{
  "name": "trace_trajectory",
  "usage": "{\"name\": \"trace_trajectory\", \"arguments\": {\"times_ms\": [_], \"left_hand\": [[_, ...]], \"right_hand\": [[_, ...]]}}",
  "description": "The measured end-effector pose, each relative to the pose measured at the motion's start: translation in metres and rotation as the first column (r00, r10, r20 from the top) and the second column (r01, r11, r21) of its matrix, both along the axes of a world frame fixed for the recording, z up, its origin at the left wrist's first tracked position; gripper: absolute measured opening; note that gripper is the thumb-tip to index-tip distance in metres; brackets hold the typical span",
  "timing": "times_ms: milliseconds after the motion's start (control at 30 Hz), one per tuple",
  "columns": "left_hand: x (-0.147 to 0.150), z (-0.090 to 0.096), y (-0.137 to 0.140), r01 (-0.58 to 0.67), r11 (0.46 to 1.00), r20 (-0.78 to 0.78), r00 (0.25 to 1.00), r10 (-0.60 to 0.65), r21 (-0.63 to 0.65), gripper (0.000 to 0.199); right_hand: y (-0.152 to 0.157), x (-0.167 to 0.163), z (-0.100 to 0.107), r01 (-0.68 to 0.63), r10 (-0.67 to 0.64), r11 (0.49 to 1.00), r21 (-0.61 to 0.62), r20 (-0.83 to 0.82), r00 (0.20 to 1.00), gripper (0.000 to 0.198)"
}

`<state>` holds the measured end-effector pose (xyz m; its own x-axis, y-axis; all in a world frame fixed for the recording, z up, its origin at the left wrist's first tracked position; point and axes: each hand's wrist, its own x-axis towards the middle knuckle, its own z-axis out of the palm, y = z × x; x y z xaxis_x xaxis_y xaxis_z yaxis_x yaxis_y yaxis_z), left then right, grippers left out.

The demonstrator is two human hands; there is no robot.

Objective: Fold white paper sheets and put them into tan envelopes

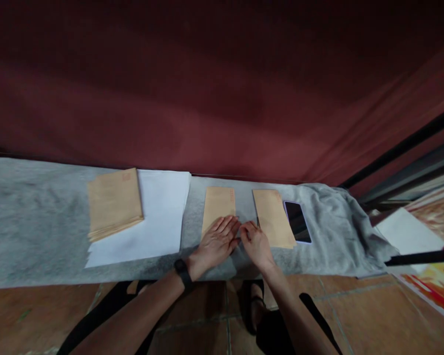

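Note:
My left hand (219, 240), with a black band on its wrist, lies flat with fingers stretched out over the lower part of a brown paper envelope (219, 199). Red print marks that envelope's upper right corner. Close by on the right, my right hand (256, 244) has its fingers curled together; whatever they hold, if anything, is hidden. A short dark line shows beside its knuckles, too small to name. Just right of this hand lies a small stack of brown envelopes (276, 219), its lower end slightly fanned.
A phone (298, 222) with a purple edge lies beside the right stack. Leftward, more brown envelopes (114, 204) rest on white paper sheets (163, 222). Grey cloth (40, 222) covers the narrow surface, bunched at right. A dark red fabric wall (207, 123) rises behind.

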<state>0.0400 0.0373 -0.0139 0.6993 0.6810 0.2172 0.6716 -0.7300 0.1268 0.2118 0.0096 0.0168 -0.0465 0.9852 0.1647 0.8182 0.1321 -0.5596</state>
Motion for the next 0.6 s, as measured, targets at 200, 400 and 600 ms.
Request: {"name": "trace_trajectory", "arguments": {"times_ms": [200,400,600], "left_hand": [[-0.005,0.010,-0.019,0.100,0.994,0.027,0.995,-0.099,-0.045,0.056],[-0.014,0.013,-0.033,0.160,0.986,0.013,0.987,-0.160,-0.051,0.070],[-0.021,0.015,-0.043,0.174,0.982,0.012,0.985,-0.173,-0.078,0.074]], "right_hand": [[0.005,-0.007,-0.008,-0.083,0.089,0.995,0.062,-0.083,0.993,0.030],[0.005,-0.011,-0.023,-0.144,0.143,0.988,0.050,0.018,0.990,0.036],[0.001,-0.009,-0.031,-0.214,0.211,0.977,0.012,0.105,0.972,0.047]]}}
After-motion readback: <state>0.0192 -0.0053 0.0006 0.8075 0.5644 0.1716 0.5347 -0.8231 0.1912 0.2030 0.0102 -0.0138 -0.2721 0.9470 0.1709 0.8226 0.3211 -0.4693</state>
